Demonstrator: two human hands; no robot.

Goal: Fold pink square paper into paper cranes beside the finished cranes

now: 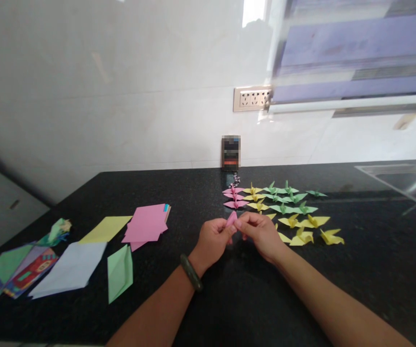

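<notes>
Between my hands is a small folded piece of pink paper, its pointed tip showing above the fingers. My left hand pinches it from the left, and a dark bangle circles that wrist. From the right, my right hand grips the same paper with thumb and fingers. The paper's lower part is hidden by the fingers. Just beyond stand several folded pink paper cranes in a column. Beside them are yellow cranes and green cranes, with more yellow cranes nearer my right hand.
On the left of the black countertop lie pink sheets, a yellow sheet, white paper, a folded green paper and a colourful packet. A phone leans on the wall. A sink is at right.
</notes>
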